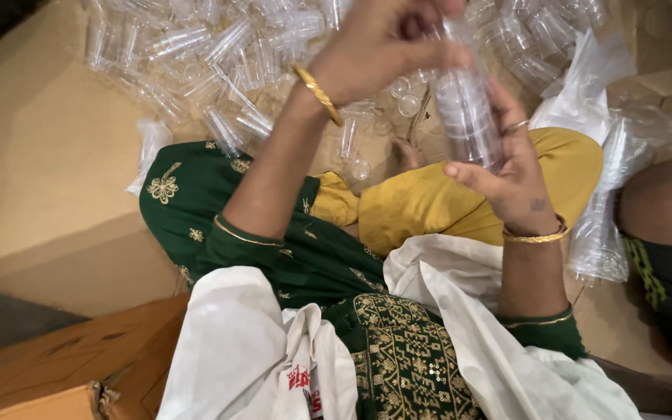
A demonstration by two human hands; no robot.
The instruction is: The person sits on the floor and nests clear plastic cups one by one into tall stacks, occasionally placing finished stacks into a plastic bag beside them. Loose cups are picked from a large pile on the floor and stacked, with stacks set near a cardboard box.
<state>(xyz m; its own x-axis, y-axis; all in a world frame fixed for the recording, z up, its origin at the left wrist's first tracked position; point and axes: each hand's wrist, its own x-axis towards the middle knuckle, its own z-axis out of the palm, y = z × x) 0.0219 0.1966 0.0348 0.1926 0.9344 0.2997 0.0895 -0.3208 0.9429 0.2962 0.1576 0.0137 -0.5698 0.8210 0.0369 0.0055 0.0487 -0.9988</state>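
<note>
Mid-stacking, by the look of it: left hand [383, 43] pinching the top of a stack of clear plastic cups [467, 105], right hand [511, 175] wrapped round its lower end, above the lap. Loose cups [219, 54] heaped on the floor beyond. Likely next: steadying the stack, seating the top cup squarely.

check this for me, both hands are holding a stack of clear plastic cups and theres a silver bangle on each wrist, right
Not quite: the bangles are gold, not silver. The head view shows one gold bangle on the left hand's wrist and another gold bangle on the right hand's wrist. The rest holds: both hands grip the stack of clear plastic cups.
</note>
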